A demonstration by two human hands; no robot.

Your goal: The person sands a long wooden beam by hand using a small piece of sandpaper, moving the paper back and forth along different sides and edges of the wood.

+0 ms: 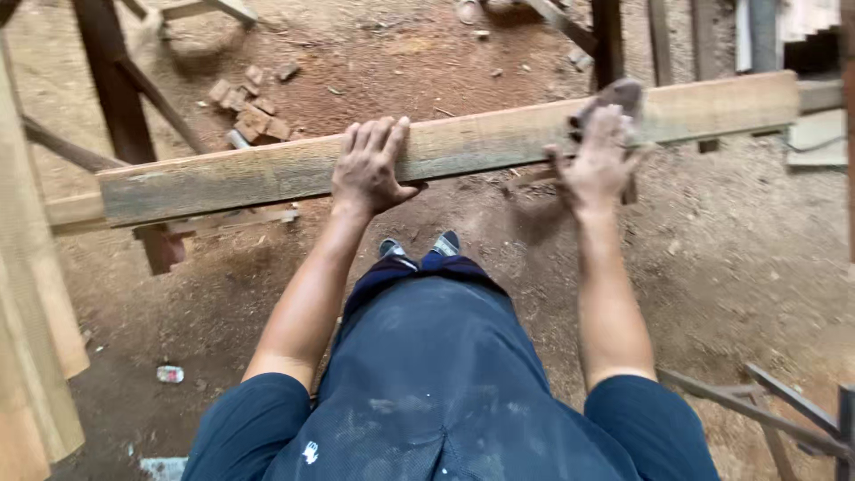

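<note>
The left hand (370, 169) is pressing flat, fingers spread, on the long plank (267, 174) lying across trestles. The right hand (601, 165) is gripping a blurred sanding block (614, 96) against it. The plank's surface looks rough and grey; sanding appears early.

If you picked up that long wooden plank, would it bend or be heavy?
The plank looks thick and long, so probably stiff and fairly heavy. Flat faces mean it likely won't roll. Its rough surface under the left hand suggests good grip, maybe splinters.
</note>
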